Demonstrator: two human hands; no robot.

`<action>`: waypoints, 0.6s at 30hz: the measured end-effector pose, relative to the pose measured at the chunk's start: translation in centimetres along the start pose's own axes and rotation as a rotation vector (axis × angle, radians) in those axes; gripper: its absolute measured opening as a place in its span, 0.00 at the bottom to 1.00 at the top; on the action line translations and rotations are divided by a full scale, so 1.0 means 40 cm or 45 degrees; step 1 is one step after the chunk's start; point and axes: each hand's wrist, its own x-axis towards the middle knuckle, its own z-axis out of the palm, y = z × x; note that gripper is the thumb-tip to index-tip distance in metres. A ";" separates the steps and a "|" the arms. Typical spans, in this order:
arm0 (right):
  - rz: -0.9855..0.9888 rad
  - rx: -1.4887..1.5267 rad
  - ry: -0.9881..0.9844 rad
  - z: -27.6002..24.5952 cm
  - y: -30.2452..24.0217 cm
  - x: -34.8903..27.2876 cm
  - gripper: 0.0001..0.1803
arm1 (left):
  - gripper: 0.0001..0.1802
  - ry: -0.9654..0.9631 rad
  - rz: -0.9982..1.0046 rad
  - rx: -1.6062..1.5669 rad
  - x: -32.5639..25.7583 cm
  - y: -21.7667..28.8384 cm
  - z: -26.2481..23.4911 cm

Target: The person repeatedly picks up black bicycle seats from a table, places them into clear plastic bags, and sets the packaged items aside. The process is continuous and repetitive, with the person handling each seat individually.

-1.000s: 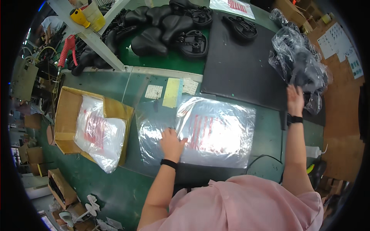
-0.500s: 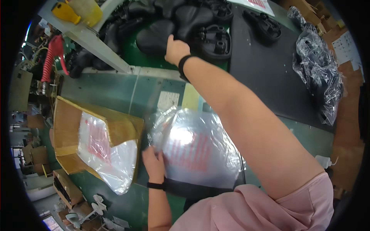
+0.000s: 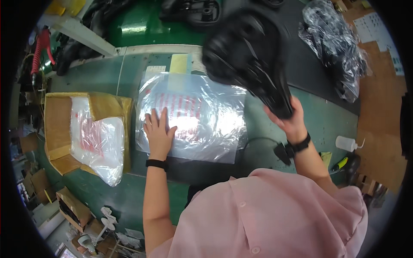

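Note:
A black bicycle saddle (image 3: 247,56), slightly blurred, is held up over the bench by its narrow nose in my right hand (image 3: 292,118). Its underside faces me. Spread fingers of my left hand (image 3: 160,135) rest flat on a clear plastic bag (image 3: 206,118) with red print, which lies on the bench. Beside it on the left, an open cardboard box (image 3: 58,124) lies with more clear printed bags (image 3: 99,142) inside and spilling over its edge.
More black saddles (image 3: 193,13) sit on the green surface at the back. Crumpled clear plastic wrap (image 3: 333,47) covers dark things at right. A white squeeze bottle (image 3: 346,143) and a green-and-black tool (image 3: 340,164) lie at the right. A red coiled hose (image 3: 38,53) hangs at left.
My right hand has come back from the saddle pile, now gripping a saddle. My left hand has gone from the bag's edge to lying flat on it, and the bag is spread out.

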 end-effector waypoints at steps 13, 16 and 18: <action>-0.171 0.452 0.554 -0.288 0.271 -0.439 0.28 | 0.12 0.066 0.338 0.563 -0.058 0.529 0.327; -0.165 0.233 0.460 -0.282 0.255 -0.407 0.26 | 0.06 0.028 0.341 0.102 -0.042 0.486 0.234; -0.032 0.180 0.551 -0.301 0.253 -0.372 0.24 | 0.05 -0.138 0.205 -0.174 -0.029 0.436 0.193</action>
